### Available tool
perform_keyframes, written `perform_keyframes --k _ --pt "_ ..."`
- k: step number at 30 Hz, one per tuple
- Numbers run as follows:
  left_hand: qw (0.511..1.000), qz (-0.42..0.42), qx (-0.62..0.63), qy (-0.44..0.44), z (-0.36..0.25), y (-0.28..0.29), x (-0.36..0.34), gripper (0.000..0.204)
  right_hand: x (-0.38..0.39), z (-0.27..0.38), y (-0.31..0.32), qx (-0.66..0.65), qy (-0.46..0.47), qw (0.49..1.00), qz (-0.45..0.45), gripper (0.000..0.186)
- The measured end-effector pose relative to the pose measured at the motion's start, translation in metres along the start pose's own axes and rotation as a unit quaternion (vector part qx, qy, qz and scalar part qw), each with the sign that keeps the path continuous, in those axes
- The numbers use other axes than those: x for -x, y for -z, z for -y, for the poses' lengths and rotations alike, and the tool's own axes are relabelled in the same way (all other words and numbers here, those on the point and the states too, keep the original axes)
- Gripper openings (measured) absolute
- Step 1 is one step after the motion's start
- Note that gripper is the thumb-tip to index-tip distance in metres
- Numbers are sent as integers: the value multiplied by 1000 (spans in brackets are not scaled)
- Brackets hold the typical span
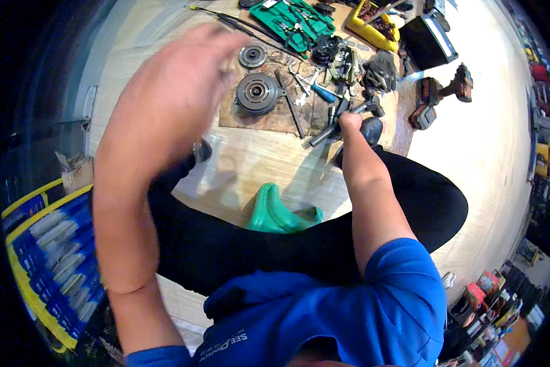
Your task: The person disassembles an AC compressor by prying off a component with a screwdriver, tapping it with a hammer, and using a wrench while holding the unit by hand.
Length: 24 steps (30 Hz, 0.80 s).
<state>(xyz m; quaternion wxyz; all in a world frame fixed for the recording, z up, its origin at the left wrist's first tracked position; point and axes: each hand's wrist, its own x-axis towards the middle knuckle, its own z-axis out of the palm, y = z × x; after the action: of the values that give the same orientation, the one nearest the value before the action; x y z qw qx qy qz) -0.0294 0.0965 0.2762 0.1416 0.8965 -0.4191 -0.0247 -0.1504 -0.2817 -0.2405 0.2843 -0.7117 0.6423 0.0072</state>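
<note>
"Hammer (325, 134), or what is looking like one: where is it lying?"

"In the right hand (350, 120), just beside the right shoe (371, 131), around the near edge of the mat (232, 117). The hand is wrapping round the shaft, as far as I am seeing; the fingertips are hiding from this angle."

"And its long axis?"

"It is running aslant. The plain end is pointing near and left; the head is sitting beyond the hand, far and right."

"So which way is the pulley (256, 93) lying from that hand?"

"Left and a little farther out, on the mat. A rod (290, 103) is lying between it and the plain end, and the head is facing away. Any move toward the pulley would, I am judging, be turning on that: the wrong end is leading."

"Which hand is showing nearer to the pulley?"

"The left hand (195, 61), in the head view, though it is hanging high, near the camera, so the real gap is staying unclear."

"Is it holding anything?"

"I cannot tell. It is blurring too much to show whether the fingers are spreading or pressing together."
</note>
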Motion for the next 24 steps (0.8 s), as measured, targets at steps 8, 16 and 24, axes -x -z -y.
perform_keyframes --k 8,16,24 --pt "926 244 170 -233 -90 1 85 26 -13 -17 60 195 184 959 95 45" --pt "896 129 259 -336 -89 5 113 26 206 75 156 -167 71 964 193 27" --pt "955 40 93 -279 24 -29 79 29 318 128 235 -266 342 873 226 27"
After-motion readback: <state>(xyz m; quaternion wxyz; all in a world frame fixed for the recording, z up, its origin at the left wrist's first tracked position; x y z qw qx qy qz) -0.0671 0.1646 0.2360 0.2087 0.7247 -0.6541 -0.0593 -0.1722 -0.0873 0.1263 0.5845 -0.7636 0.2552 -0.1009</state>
